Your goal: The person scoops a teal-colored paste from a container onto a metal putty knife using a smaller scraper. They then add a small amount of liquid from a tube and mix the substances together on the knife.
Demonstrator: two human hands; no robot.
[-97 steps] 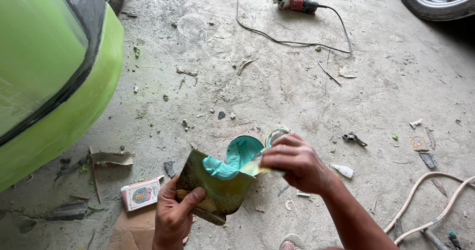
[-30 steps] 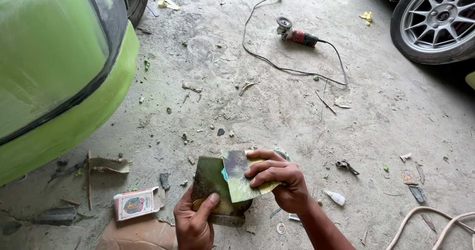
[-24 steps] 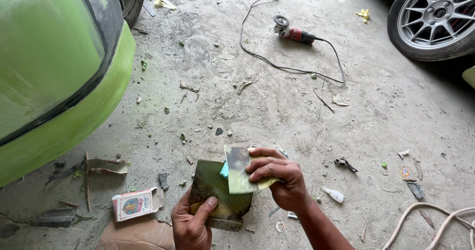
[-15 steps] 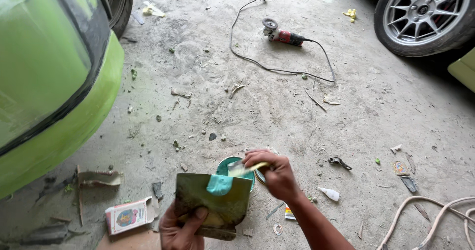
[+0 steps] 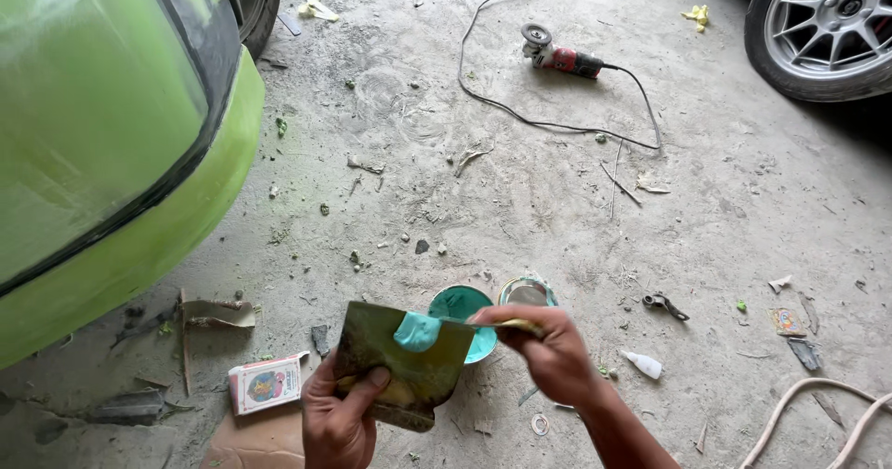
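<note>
My left hand [image 5: 341, 417] grips the lower edge of a stained olive-coloured mixing board [image 5: 402, 361]. A lump of turquoise filler putty [image 5: 417, 331] sits on the board's upper right corner. My right hand [image 5: 550, 352] holds a thin yellowish spreader blade [image 5: 509, 323], its tip touching the putty. Just beyond the board, on the floor, stands an open tin of turquoise putty [image 5: 463, 306], with its lid [image 5: 527, 292] lying beside it.
A green car body [image 5: 102, 144] fills the left side. An angle grinder [image 5: 556, 56] with its cable lies further out on the dusty concrete floor. A car wheel [image 5: 822, 25] is at top right. A small box [image 5: 268, 382], a white tube [image 5: 643, 364] and hoses [image 5: 818, 411] lie nearby.
The spreader had been flat over the board; it has since dipped toward the tin and now brings a lump of turquoise putty onto the board's corner. The view shifted slightly.
</note>
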